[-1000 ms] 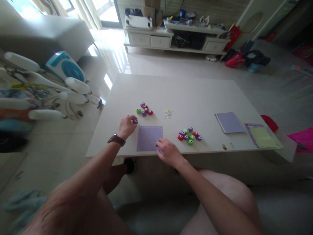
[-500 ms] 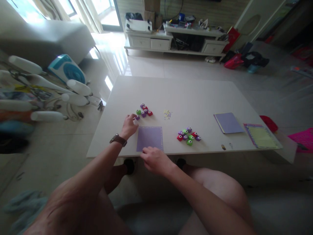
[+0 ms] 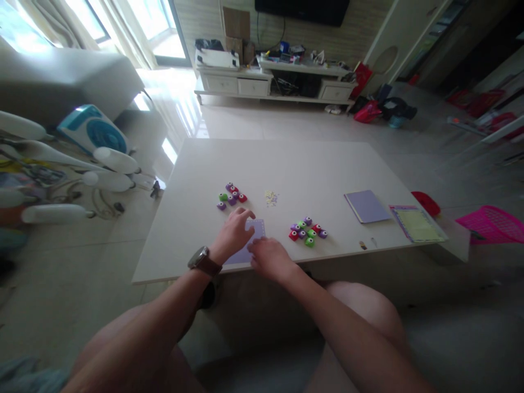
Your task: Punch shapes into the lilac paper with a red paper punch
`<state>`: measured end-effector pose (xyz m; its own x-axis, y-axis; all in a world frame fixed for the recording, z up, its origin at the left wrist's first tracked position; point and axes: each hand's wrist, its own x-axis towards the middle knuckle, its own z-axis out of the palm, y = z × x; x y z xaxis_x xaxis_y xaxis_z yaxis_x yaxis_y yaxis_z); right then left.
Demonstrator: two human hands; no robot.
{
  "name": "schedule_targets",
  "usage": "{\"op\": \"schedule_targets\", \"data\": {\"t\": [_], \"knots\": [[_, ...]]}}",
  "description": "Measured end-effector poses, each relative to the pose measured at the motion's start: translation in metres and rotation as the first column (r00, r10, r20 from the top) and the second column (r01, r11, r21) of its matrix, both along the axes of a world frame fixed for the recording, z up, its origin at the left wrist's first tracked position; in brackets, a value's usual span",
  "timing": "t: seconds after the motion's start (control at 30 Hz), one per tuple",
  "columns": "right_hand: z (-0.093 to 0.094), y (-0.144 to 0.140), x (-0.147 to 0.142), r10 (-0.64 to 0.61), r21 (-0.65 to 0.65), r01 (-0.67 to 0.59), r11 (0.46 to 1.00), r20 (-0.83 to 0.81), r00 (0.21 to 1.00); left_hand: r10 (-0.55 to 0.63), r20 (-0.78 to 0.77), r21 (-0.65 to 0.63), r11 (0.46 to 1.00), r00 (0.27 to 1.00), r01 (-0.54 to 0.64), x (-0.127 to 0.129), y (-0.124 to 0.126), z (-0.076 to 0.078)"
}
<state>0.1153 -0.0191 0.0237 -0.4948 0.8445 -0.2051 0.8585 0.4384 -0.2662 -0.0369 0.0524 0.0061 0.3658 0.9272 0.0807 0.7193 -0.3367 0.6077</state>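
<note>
A square purple paper sheet (image 3: 256,228) with a row of small punched marks along its edges lies at the table's near edge, partly covered by both hands. My left hand (image 3: 234,233), with a watch on the wrist, hovers over its left part. Thumb and forefinger are apart with nothing seen between them. Curled fingers of my right hand (image 3: 271,257) pinch the sheet at its right side. Beyond my left hand sits a group of small purple, red and green craft punches (image 3: 231,200). Another group of punches (image 3: 308,231) stands right of my right hand.
Tiny paper bits (image 3: 271,198) lie mid-table. Rightward are a stack of purple paper (image 3: 367,206), a yellow sheet pack (image 3: 418,224) and two small items (image 3: 363,245). A pink basket (image 3: 489,224) stands past the table's right end, a white lamp (image 3: 117,159) to the left.
My left hand has let go of a purple punch at the left group and moved right and nearer, over the sheet. My right hand has shifted up along the sheet's right side. The view has tilted up.
</note>
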Motion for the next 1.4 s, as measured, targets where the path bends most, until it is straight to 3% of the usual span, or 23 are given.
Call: {"op": "schedule_targets", "data": {"t": [0.07,0.17,0.27,0.53,0.73,0.87,1.07,1.4], "knots": [[0.005,0.006,0.008,-0.181,0.029,0.179,0.983,0.057,0.982,-0.041,-0.042,-0.009,0.999,0.998,0.04,-0.001,-0.001,-0.001],[0.01,0.012,0.02,-0.41,0.077,0.403,0.912,0.156,0.899,-0.094,-0.094,-0.033,0.995,0.991,0.091,-0.003,0.0,-0.003],[0.011,0.017,0.03,-0.492,0.069,0.492,0.868,0.255,0.832,-0.114,-0.105,-0.069,0.992,0.988,0.107,-0.001,0.005,-0.003],[0.005,0.02,0.037,-0.453,-0.013,0.483,0.875,0.325,0.83,-0.194,-0.218,-0.196,0.969,0.956,0.152,0.0,0.003,-0.004],[0.002,0.021,0.044,-0.452,-0.029,0.488,0.872,0.332,0.828,-0.267,-0.379,-0.239,0.953,0.886,0.185,0.007,-0.019,-0.011],[0.0,0.021,0.045,-0.38,-0.049,0.408,0.912,0.277,0.883,-0.312,-0.401,-0.232,0.944,0.861,0.234,0.016,-0.035,-0.014],[-0.003,0.024,0.052,-0.388,-0.007,0.405,0.914,0.267,0.882,-0.35,-0.453,-0.301,0.926,0.82,0.229,0.024,-0.047,-0.019],[-0.013,0.029,0.056,-0.328,-0.063,0.33,0.942,0.033,0.944,-0.333,-0.446,-0.251,0.937,0.83,0.241,0.025,-0.052,-0.011]]}}
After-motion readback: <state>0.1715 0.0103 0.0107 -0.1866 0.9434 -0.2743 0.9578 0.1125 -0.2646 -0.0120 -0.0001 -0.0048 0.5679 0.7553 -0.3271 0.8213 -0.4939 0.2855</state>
